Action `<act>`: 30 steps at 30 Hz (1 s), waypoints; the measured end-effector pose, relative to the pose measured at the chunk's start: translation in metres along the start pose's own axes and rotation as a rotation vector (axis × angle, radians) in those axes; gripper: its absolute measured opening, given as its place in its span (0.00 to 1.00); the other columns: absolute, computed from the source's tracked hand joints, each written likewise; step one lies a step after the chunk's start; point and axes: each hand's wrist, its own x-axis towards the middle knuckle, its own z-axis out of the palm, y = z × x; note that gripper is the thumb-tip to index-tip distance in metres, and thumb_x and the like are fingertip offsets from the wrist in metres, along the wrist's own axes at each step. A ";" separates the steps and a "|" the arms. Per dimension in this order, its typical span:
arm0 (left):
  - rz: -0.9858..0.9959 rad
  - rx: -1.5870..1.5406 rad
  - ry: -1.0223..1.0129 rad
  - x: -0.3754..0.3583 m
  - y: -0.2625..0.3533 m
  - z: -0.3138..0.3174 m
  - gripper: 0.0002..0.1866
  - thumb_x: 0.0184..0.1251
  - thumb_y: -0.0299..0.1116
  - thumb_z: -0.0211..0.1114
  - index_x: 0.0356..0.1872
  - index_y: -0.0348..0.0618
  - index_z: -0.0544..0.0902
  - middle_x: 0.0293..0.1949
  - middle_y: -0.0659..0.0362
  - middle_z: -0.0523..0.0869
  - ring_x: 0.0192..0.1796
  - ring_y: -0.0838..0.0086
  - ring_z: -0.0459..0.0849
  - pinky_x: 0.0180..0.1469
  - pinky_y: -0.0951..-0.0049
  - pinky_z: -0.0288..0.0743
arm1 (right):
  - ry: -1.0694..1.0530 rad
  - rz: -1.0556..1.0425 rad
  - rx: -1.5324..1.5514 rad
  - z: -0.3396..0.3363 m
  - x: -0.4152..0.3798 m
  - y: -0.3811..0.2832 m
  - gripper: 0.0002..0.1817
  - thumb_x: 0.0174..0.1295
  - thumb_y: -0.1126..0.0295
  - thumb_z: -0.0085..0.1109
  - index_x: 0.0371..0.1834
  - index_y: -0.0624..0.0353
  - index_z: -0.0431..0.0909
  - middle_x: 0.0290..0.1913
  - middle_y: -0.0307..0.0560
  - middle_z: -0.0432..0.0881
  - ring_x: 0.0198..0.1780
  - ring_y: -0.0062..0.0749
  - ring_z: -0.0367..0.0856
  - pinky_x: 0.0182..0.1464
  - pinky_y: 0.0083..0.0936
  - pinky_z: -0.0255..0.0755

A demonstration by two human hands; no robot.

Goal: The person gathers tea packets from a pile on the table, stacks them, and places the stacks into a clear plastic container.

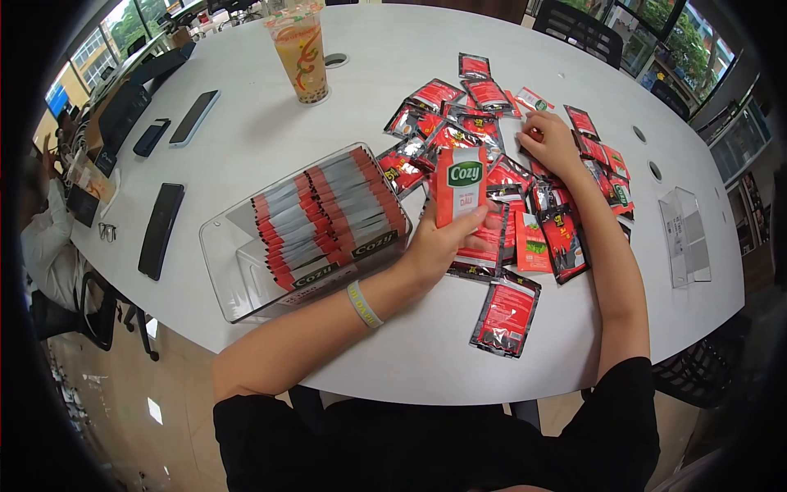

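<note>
My left hand (440,248) is closed around an upright red-and-white Cozy tea sachet (461,182), thumb across its lower front. Whether more sachets are stacked behind it is hidden. Over the right part of a loose pile of red and black sachets (484,127), my right hand (553,148) rests with curled fingers; a bit of dark red shows by the fingertips, but what they grip cannot be made out. Beside my left forearm is a clear plastic box (220,266), holding two rows of Cozy sachets (328,209) packed on edge.
A bubble tea cup (299,53) stands at the back of the white table (393,361). Phones (161,230) (195,119) lie at left. One sachet (506,316) lies near the front edge, and a clear plastic holder (684,238) is at right. Another person (57,238) sits at far left.
</note>
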 end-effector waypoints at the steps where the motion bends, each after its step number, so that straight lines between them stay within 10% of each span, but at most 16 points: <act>1: 0.027 0.017 -0.024 0.000 0.000 0.001 0.17 0.65 0.31 0.54 0.54 0.38 0.68 0.51 0.53 0.76 0.51 0.68 0.78 0.44 0.71 0.77 | -0.033 0.010 0.000 0.003 0.003 0.004 0.13 0.48 0.61 0.61 0.29 0.60 0.77 0.42 0.53 0.80 0.37 0.44 0.80 0.48 0.34 0.70; 8: 0.040 -0.039 -0.077 0.001 0.001 -0.002 0.21 0.66 0.31 0.53 0.58 0.40 0.63 0.57 0.52 0.71 0.56 0.67 0.74 0.49 0.69 0.73 | -0.049 0.345 0.197 0.031 0.019 0.022 0.32 0.45 0.60 0.65 0.56 0.58 0.71 0.41 0.54 0.82 0.39 0.42 0.81 0.45 0.30 0.73; 18: -0.017 -0.081 -0.069 0.002 0.001 -0.004 0.26 0.71 0.43 0.44 0.65 0.42 0.57 0.49 0.55 0.76 0.54 0.72 0.76 0.49 0.71 0.73 | 0.073 -0.123 -0.196 0.019 0.020 0.003 0.15 0.50 0.73 0.56 0.43 0.55 0.77 0.26 0.45 0.81 0.32 0.39 0.79 0.40 0.33 0.69; 24: 0.021 -0.027 0.027 0.005 -0.004 -0.002 0.25 0.68 0.38 0.54 0.62 0.41 0.61 0.49 0.56 0.76 0.55 0.71 0.75 0.49 0.69 0.74 | 0.102 -0.021 -0.004 -0.020 0.033 -0.036 0.16 0.48 0.75 0.55 0.44 0.57 0.74 0.23 0.45 0.78 0.29 0.34 0.78 0.37 0.30 0.70; 30: 0.162 0.053 0.044 0.004 -0.005 0.000 0.24 0.64 0.35 0.60 0.58 0.41 0.63 0.49 0.57 0.75 0.55 0.74 0.73 0.49 0.72 0.74 | -0.403 0.281 0.814 -0.068 0.049 -0.108 0.12 0.48 0.76 0.52 0.38 0.63 0.73 0.21 0.37 0.75 0.23 0.15 0.73 0.24 0.15 0.68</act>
